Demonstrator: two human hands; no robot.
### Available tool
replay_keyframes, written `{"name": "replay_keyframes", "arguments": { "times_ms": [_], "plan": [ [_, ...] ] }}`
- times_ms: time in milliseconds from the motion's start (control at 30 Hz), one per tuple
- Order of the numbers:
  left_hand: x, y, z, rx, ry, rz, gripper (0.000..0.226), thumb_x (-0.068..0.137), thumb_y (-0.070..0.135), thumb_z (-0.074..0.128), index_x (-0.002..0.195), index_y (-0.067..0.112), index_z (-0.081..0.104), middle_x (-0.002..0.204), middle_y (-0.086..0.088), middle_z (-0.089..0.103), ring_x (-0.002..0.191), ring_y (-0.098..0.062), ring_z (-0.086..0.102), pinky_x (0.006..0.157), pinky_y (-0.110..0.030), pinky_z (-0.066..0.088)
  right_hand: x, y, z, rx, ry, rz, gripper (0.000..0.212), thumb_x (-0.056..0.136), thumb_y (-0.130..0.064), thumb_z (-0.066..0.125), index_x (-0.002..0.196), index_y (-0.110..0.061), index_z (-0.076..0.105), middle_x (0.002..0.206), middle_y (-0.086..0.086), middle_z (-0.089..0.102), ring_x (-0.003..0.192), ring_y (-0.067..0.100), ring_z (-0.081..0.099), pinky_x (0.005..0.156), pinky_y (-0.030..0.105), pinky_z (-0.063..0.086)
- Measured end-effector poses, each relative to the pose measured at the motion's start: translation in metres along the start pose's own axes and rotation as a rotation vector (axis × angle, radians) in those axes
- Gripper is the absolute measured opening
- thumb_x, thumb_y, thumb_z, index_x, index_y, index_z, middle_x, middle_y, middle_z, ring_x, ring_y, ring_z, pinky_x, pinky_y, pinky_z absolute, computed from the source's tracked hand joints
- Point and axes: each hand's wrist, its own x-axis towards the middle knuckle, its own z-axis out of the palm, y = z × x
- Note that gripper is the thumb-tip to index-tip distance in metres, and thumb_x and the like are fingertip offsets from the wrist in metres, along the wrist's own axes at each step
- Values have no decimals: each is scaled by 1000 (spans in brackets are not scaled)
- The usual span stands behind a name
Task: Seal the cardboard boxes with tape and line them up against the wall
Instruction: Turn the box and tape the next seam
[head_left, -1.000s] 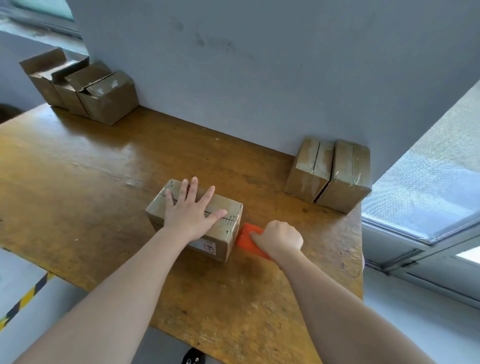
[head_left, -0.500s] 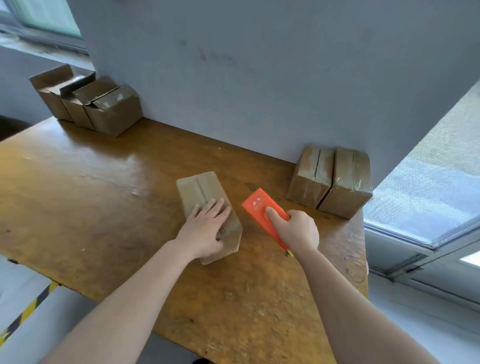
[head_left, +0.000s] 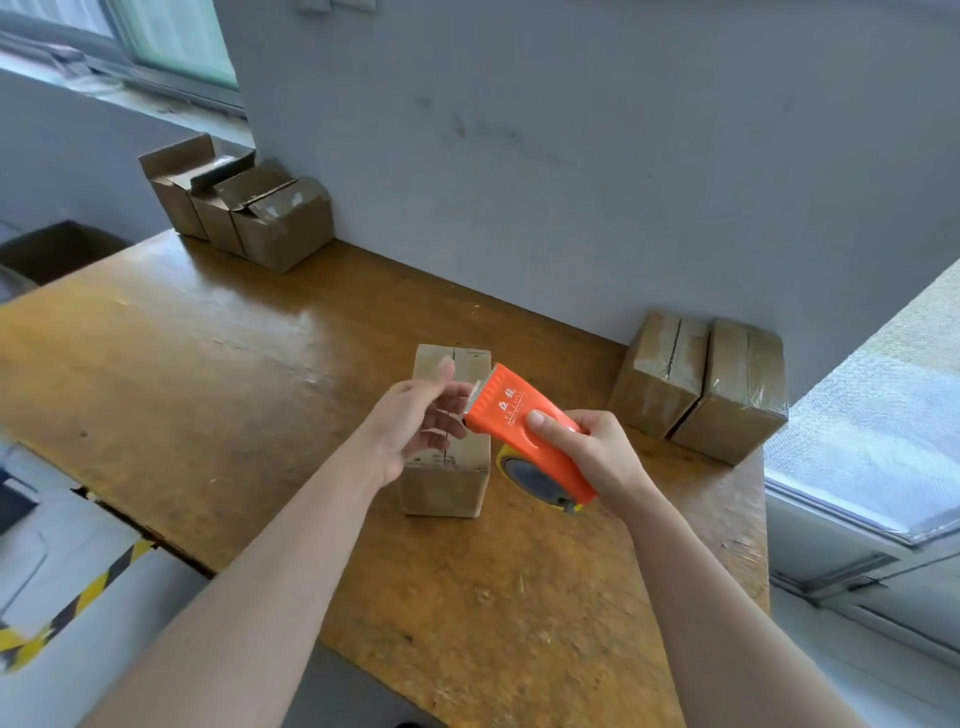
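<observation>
Gripping dispenser (head_left: 521, 422), right hand (head_left: 597, 457); left (head_left: 415, 423) apparently relaxed.

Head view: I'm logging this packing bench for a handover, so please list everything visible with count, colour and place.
table: one, orange-brown wood, fills the middle of the view
middle box: one, brown cardboard, table centre, below the hands
taped boxes: two, brown, side by side against the wall, right end
open-flap boxes: three, brown, against the wall, far left corner
tape dispenser: one, orange, yellow roll, held above the table
wall: one, grey, behind the table
striped tape: yellow and black, floor, lower left
left hand: fingers relaxed at the dispenser's toothed end
right hand: grips the dispenser
</observation>
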Motion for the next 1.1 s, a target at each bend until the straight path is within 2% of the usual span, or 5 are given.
{"name": "replay_keyframes", "arguments": {
  "times_ms": [133,333,567,767,1100],
  "plan": [
    [0,-2,-1,-54,59,18,16,90,27,65,87,12,69,63,0,64,58,-13,53,52,-24,42,1,-6,3,7,-51,-10,52,65,-62,69,81,-13,71,72,-3,72,65,13,69,59,25,51],
    [0,-2,-4,25,130,4,5,88,15,69,85,11,69,57,1,63,49,-9,49,46,-21,39,3,-12,3,-94,-78,-41,57,65,-66,68,88,-14,71,84,-3,74,76,15,72,63,23,52],
    [1,-4,-9,200,246,-10,13,89,11,69,76,10,66,58,-1,61,52,-11,50,49,-24,40,7,-17,5,-266,-104,-42,58,60,-74,61,88,-22,66,90,-8,71,81,13,70,69,23,57],
    [0,-21,-12,203,272,-44,17,94,8,61,77,10,60,65,-5,59,54,-13,46,49,-25,39,20,-23,9,-447,-159,-29,78,55,-83,55,98,-20,68,92,-7,70,82,15,69,66,22,53],
    [-8,-53,-48,297,431,-12,12,94,8,60,82,11,62,71,-5,61,61,-19,51,57,-32,44,21,-4,-4,-610,-116,36,66,66,-82,60,90,-22,70,85,-7,70,78,13,69,69,26,57]
  ]
}}
